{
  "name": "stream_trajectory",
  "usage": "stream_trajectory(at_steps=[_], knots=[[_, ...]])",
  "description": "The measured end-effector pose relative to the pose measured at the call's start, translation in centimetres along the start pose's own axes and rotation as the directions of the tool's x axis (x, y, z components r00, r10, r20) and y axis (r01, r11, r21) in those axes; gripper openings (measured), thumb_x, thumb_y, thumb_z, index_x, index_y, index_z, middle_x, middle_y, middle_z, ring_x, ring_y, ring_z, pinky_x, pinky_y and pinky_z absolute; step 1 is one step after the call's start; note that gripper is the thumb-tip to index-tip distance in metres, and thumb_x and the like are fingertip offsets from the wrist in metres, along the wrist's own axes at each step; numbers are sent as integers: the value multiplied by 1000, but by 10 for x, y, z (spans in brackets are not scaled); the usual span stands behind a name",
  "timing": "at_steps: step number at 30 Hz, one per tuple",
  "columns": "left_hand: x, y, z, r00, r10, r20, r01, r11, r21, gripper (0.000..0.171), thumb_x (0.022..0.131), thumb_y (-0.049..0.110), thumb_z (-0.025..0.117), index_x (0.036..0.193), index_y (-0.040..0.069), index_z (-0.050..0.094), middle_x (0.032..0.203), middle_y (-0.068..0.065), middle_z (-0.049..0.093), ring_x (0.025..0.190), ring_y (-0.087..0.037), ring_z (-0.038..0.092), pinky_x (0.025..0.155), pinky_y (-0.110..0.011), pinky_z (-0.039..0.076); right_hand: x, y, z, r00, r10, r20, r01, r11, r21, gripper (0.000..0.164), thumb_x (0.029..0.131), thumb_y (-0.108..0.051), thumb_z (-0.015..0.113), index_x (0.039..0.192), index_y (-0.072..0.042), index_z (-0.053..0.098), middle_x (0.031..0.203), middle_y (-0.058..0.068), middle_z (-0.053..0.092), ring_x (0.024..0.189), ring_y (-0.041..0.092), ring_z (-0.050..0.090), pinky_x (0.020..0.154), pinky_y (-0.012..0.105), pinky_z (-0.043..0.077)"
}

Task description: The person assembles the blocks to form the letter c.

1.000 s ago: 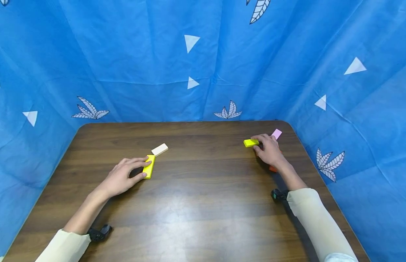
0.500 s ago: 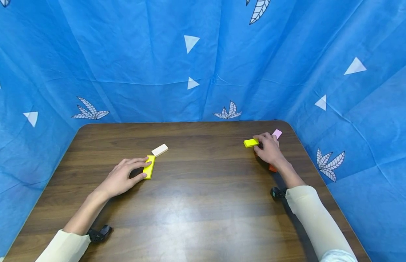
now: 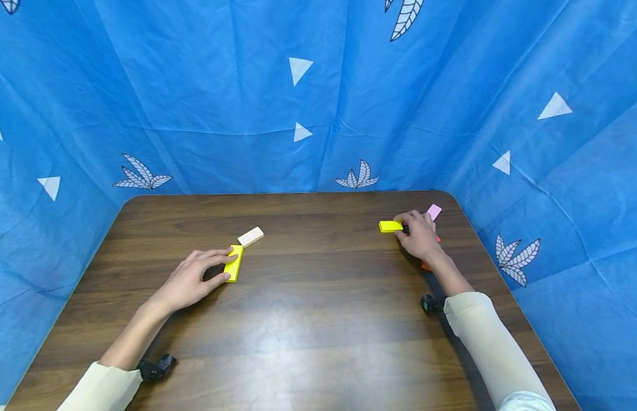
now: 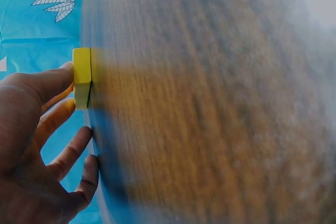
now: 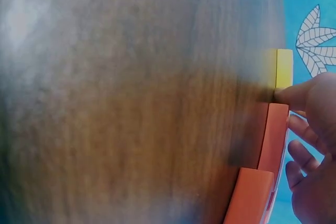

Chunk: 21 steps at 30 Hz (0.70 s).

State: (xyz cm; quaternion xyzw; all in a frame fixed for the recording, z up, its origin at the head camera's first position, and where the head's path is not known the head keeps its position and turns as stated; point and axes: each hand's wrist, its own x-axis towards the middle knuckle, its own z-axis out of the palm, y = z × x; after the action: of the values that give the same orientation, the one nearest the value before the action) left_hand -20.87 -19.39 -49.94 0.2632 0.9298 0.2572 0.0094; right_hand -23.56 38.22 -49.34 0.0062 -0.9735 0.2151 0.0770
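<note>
Our left hand grips one yellow block left on the table; our right hand pinches another yellow block at its far right. Neither block's free, so we'd guess unfinished.

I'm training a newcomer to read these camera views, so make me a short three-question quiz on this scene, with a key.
1. Multiple choice: what colour is the block that the right hand pinches?
A. green
B. yellow
C. black

2. True or false: in the head view, the pink block lies nearer the right hand than the left hand.

3. Fill in: in the head view, the left hand touches a yellow block; off its far end lies a ____ block.

Key:
1. B
2. True
3. White: the white block lies there.
</note>
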Motion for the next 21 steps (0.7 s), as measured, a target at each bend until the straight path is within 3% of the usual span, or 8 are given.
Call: stream_trajectory(at_steps=[21], knots=[[0,0,1,1000,4,-8,-4,1000,-2,46,102,30,77,146,22,69,159,-11,61,132,-38,58,102,-62,46,-2,-1,3,1000,-4,17,4,1000,-11,32,104,-12,71,134,-2,63,134,25,66,125,43,43,107,62,29]])
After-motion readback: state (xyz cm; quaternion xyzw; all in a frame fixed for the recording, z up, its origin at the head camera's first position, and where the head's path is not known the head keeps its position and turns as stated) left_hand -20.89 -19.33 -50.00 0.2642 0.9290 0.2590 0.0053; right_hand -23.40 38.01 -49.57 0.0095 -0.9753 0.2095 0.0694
